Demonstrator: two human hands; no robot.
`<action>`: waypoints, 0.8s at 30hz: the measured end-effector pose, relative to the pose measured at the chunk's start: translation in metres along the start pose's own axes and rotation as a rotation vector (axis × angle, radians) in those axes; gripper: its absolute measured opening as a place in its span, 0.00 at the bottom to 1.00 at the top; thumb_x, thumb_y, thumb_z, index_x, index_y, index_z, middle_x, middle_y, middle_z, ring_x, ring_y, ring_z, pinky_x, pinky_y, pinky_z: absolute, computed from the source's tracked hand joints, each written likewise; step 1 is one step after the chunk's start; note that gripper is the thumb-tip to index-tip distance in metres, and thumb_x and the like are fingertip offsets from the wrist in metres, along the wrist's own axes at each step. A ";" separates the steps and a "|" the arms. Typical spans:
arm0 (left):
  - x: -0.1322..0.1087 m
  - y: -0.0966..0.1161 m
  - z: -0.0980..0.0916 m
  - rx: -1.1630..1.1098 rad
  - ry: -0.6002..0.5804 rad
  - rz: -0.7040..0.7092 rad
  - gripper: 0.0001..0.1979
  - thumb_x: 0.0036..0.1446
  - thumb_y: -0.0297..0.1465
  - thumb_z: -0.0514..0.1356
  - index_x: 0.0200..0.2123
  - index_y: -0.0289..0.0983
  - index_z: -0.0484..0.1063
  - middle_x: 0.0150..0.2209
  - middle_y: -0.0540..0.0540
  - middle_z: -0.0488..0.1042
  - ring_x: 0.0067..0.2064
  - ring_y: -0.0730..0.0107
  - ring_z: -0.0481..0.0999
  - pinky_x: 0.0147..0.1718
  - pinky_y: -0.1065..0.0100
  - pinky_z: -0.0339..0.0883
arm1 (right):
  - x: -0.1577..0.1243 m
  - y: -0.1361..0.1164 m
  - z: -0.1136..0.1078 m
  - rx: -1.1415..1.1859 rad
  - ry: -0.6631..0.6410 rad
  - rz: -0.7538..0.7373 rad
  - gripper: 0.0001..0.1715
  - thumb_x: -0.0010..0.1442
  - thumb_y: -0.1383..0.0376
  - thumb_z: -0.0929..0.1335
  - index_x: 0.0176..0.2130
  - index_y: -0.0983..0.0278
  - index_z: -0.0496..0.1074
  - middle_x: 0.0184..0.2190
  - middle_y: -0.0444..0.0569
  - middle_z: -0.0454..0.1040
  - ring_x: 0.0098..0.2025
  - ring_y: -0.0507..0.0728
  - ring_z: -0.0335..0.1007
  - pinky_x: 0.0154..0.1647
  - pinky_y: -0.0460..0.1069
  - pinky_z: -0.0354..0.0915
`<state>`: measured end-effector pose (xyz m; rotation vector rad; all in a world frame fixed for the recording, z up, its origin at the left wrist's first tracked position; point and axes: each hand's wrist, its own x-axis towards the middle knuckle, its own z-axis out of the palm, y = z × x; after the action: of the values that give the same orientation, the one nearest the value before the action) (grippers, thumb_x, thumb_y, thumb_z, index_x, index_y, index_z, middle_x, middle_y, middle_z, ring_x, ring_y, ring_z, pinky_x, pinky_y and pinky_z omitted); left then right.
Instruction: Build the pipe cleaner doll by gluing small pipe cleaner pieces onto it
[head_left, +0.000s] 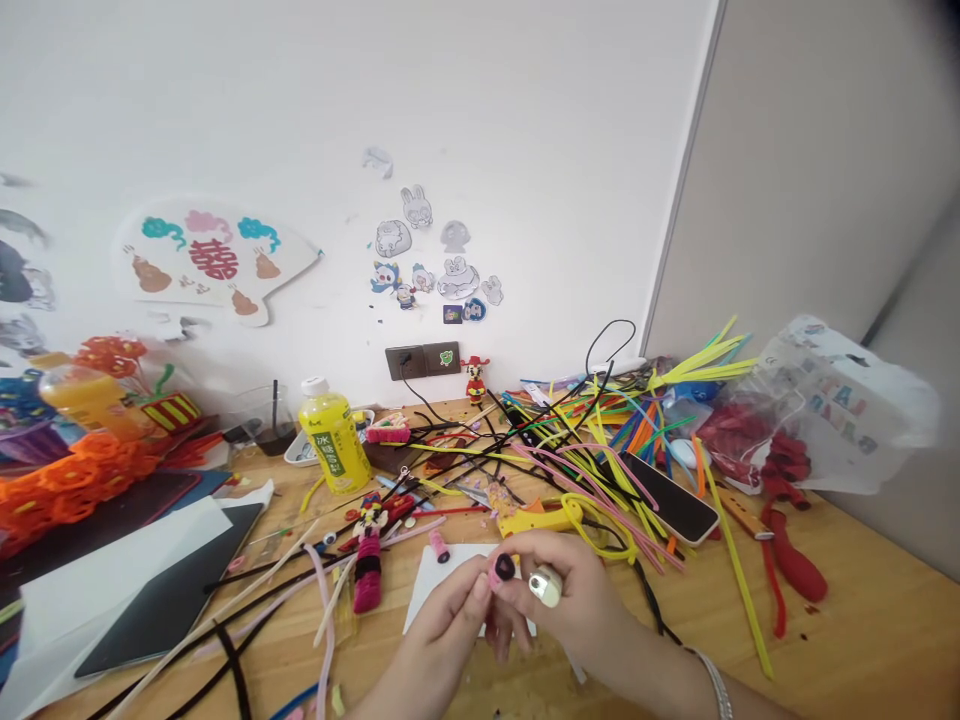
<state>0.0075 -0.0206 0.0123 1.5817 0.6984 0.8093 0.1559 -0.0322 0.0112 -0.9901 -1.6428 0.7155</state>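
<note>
Between both hands, above a white sheet (429,588), is a small pink fuzzy roll with a black end (502,568), like coiled pipe cleaner. My left hand (448,618) pinches it from the left with thumb and fingers. My right hand (581,590) grips its right side, fingers curled. A pale, shiny object with a dark spot (545,587) sits against my right hand; I cannot make out its kind. A similar pink roll (439,546) lies at the sheet's upper edge. Left of it rests a pink and black fuzzy figure (367,565).
Behind my hands lies a yellow glue gun (532,518). Loose pipe cleaners (555,440) spread across the back, near a phone (667,498). A yellow drink bottle (334,440) stands left; a clear plastic bag (832,410) sits right. A dark tablet (172,590) lies left.
</note>
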 end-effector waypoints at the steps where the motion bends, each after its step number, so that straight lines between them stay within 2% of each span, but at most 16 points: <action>1: 0.000 0.001 0.000 0.005 -0.002 0.002 0.21 0.56 0.48 0.48 0.27 0.37 0.67 0.22 0.49 0.70 0.24 0.71 0.66 0.26 0.70 0.63 | 0.000 0.000 0.000 0.027 -0.021 0.011 0.11 0.53 0.58 0.66 0.32 0.63 0.74 0.19 0.42 0.69 0.20 0.50 0.62 0.22 0.44 0.61; 5: 0.000 0.003 -0.001 -0.003 0.011 0.018 0.19 0.56 0.46 0.49 0.26 0.37 0.67 0.22 0.50 0.67 0.24 0.72 0.65 0.27 0.71 0.63 | 0.001 0.001 0.001 0.096 -0.100 0.052 0.10 0.54 0.59 0.67 0.29 0.63 0.74 0.15 0.40 0.66 0.17 0.48 0.61 0.21 0.44 0.60; 11: 0.001 0.000 -0.002 -0.021 0.010 0.031 0.17 0.55 0.45 0.52 0.28 0.36 0.66 0.23 0.51 0.66 0.24 0.74 0.64 0.26 0.72 0.61 | 0.001 -0.001 0.000 0.200 -0.161 0.070 0.11 0.55 0.59 0.66 0.28 0.63 0.72 0.17 0.41 0.68 0.19 0.49 0.63 0.22 0.44 0.61; 17: 0.001 -0.001 -0.003 -0.071 0.005 0.028 0.16 0.55 0.44 0.52 0.28 0.36 0.65 0.24 0.50 0.68 0.24 0.74 0.65 0.26 0.72 0.60 | 0.000 0.001 -0.002 0.162 -0.128 0.023 0.13 0.56 0.56 0.65 0.32 0.62 0.74 0.18 0.42 0.70 0.22 0.51 0.66 0.29 0.47 0.65; 20: 0.002 -0.003 -0.002 -0.107 -0.016 0.009 0.16 0.55 0.44 0.52 0.28 0.36 0.64 0.23 0.50 0.68 0.24 0.74 0.65 0.25 0.72 0.59 | 0.000 0.003 -0.001 0.120 -0.090 0.056 0.13 0.56 0.57 0.65 0.33 0.61 0.74 0.23 0.45 0.73 0.26 0.52 0.68 0.31 0.47 0.66; 24: 0.002 -0.004 -0.002 -0.142 0.014 -0.036 0.17 0.55 0.46 0.51 0.28 0.37 0.62 0.20 0.52 0.67 0.22 0.74 0.64 0.24 0.72 0.57 | 0.000 0.004 -0.002 0.089 -0.038 0.123 0.17 0.53 0.56 0.66 0.40 0.62 0.71 0.35 0.49 0.74 0.36 0.55 0.69 0.33 0.47 0.65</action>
<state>0.0073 -0.0177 0.0092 1.4332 0.6632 0.8255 0.1585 -0.0303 0.0086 -1.0248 -1.5792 0.8874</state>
